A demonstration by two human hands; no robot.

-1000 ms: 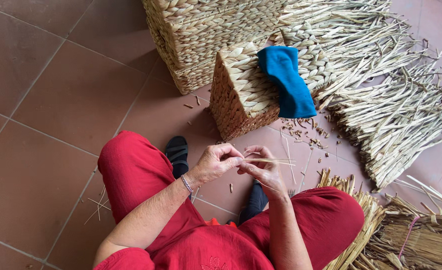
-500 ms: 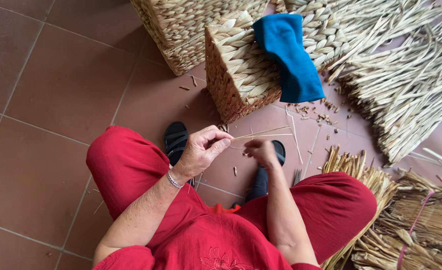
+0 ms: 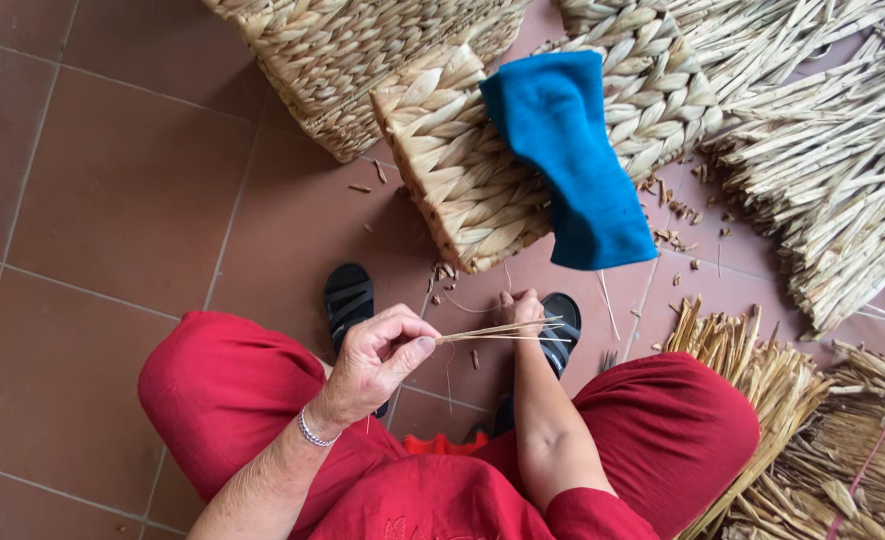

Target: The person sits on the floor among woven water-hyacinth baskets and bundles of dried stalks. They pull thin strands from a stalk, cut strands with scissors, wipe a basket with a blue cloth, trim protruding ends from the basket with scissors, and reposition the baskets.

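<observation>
Across the left of the frame, bare reddish floor tiles point(image 3: 93, 200) are showing, with a red trouser leg point(image 3: 223, 390) lying over them at lower left. Just right of it, the left hand point(image 3: 378, 360), wearing a silver bracelet point(image 3: 315, 432) at the wrist, is curling its fingers inward and pinching one end of a thin bundle of straw strands point(image 3: 493, 332) between thumb and forefinger. The strands are running almost level across the lower middle of the frame, above two black sandals point(image 3: 349, 300). At their right end, the right hand point(image 3: 519, 310) is reaching away from the camera; its fingers are bent down around the strands, but whether they are gripping or only touching cannot be told.

Above the hands, in the upper middle, a woven straw basket point(image 3: 463, 170) is resting on the floor with a blue cloth point(image 3: 568, 150) draped over its right edge, and a larger woven basket point(image 3: 363, 50) is sitting just behind it. Small straw scraps are lying scattered on the tiles nearby.

At the right, loose piles of dried straw point(image 3: 823, 170) are spreading from the upper corner downward, and tied straw bundles point(image 3: 843, 440) are lying at lower right beside the other red trouser leg.
</observation>
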